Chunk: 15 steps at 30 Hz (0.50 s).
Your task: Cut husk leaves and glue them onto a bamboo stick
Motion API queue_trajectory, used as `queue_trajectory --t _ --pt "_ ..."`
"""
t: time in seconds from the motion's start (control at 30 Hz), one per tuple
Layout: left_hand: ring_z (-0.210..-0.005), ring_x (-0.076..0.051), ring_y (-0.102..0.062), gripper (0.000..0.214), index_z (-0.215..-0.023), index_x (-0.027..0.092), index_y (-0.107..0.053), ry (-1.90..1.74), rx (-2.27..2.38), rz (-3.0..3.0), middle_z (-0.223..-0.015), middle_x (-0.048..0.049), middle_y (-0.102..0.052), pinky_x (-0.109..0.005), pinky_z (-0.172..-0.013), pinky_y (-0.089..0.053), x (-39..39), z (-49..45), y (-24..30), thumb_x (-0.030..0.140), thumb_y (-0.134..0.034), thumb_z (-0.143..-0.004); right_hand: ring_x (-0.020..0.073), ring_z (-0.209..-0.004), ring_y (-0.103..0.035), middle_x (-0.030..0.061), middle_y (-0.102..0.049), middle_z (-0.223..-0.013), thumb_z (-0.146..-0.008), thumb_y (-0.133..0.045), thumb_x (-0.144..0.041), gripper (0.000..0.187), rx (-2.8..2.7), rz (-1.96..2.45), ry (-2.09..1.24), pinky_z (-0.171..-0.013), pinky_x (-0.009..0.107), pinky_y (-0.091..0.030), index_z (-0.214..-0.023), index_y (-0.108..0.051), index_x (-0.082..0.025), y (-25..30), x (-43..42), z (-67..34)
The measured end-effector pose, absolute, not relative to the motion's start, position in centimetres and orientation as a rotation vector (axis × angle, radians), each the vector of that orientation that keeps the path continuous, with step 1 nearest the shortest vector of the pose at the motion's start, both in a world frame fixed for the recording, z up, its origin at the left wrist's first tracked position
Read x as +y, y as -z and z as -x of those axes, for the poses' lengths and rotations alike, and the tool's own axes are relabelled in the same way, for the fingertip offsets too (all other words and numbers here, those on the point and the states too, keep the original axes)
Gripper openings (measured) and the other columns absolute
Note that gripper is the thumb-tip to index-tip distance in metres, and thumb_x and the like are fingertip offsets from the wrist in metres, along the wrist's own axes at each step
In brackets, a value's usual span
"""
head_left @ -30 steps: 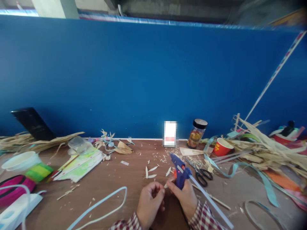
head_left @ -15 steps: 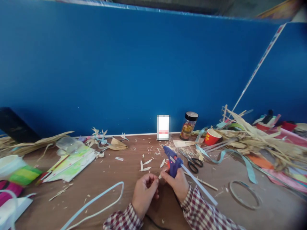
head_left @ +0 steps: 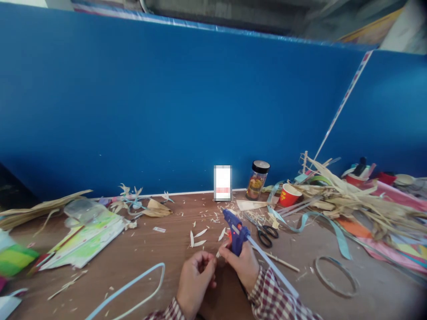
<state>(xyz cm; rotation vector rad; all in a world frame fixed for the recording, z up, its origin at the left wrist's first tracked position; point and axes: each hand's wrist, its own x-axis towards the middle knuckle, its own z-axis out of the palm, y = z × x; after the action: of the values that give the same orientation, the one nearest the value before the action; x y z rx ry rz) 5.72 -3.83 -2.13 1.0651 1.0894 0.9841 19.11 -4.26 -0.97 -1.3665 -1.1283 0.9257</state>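
Observation:
My right hand (head_left: pixel 242 265) grips a blue hot glue gun (head_left: pixel 235 232) with a clear glue stick (head_left: pixel 271 268) jutting out behind it; the nozzle points away and to the left. My left hand (head_left: pixel 194 281) is closed in a pinch on a small pale sliver (head_left: pixel 218 254), held between both hands just above the brown table (head_left: pixel 150 258). Several pale leaf-shaped cuttings (head_left: pixel 199 234) lie on the table just beyond my hands.
Black-handled scissors (head_left: pixel 263 232) lie right of the glue gun. A jar (head_left: pixel 257 179) and a red paper cup (head_left: pixel 288 194) stand by the blue partition (head_left: pixel 187 111). Dried husks (head_left: pixel 353 200) pile up at right. A light blue strip (head_left: pixel 133 284) curves at left, near green papers (head_left: pixel 88 238).
The view has swung to the right and tilted, so things on the table slid left. My hands stay together on the sliver and the glue gun.

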Motion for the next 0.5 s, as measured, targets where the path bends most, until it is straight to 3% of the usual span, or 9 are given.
queue_trajectory --t 0.2,0.37,0.5 --pt "-0.035 -0.007 -0.043 0.03 -0.061 0.016 -0.057 -0.999 1.066 -1.078 -0.043 0.0059 -0.049 -0.017 -0.034 -0.038 -4.0 -5.7 2.1 0.044 -0.065 -0.06 0.0127 -0.05 -0.052 -0.0005 -0.057 -0.062 -0.065 -0.066 -0.037 0.024 -1.084 1.312 -0.961 -0.052 0.027 -0.046 -0.071 -0.055 -0.017 1.2 -4.1 -19.1" --pt "-0.04 -0.006 -0.046 0.029 -0.064 0.014 -0.06 -1.139 1.124 -0.936 -0.047 0.0053 -0.051 -0.016 -0.038 -0.039 -3.2 -4.8 1.5 0.04 -0.07 -0.057 0.012 -0.053 -0.051 0.0009 -0.056 -0.065 -0.072 -0.058 -0.046 0.034 -0.967 1.243 -1.061 -0.042 0.022 -0.045 -0.087 -0.051 -0.016 1.2 -4.1 -19.0" --pt "-0.042 -0.004 -0.045 0.03 -0.065 0.012 -0.06 -1.257 1.112 -0.67 -0.052 0.0043 -0.054 -0.013 -0.04 -0.038 -2.1 -3.9 0.8 0.035 -0.074 -0.053 0.0085 -0.046 -0.045 -0.0033 -0.049 -0.06 -0.074 -0.056 -0.048 0.04 -0.963 1.154 -1.15 -0.034 0.017 -0.039 -0.097 -0.048 -0.017 1.2 -4.6 -18.8"
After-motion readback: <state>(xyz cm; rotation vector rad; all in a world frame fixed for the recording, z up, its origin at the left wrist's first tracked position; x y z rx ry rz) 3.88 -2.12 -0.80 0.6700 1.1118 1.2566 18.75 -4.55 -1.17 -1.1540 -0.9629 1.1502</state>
